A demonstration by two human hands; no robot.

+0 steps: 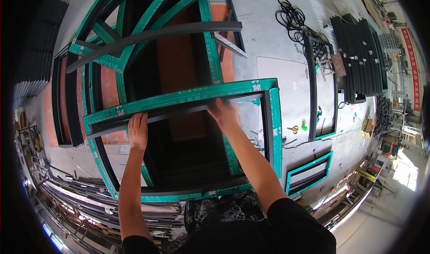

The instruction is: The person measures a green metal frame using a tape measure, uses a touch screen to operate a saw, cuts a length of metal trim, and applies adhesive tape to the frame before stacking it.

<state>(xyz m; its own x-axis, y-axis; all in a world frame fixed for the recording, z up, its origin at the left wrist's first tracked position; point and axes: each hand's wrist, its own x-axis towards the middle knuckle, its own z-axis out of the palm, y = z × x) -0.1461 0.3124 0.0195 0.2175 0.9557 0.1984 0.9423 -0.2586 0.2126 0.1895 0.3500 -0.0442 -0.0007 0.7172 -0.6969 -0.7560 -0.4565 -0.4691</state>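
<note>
- The dark profile strip (179, 112) lies lengthwise just beside the green-taped upper rail (179, 95) of the rectangular window frame (277, 137), slightly slanted, with its left end lower in the view.
- I judge the strip to be stiff and rather light for its length; its smooth face may slip a little, and its finish could be scratched.
- It would be good to take hold at two places well apart, with fingers over its long edge, so that it does not twist.
- The left hand (138, 130) is closed on the strip toward its left part, the fingers bent over it; its thumb is not clear to me.
- The right hand (225, 114) is at the strip, right of the middle, but its fingers are blurred, so I cannot tell if they clamp it or only touch.
</note>
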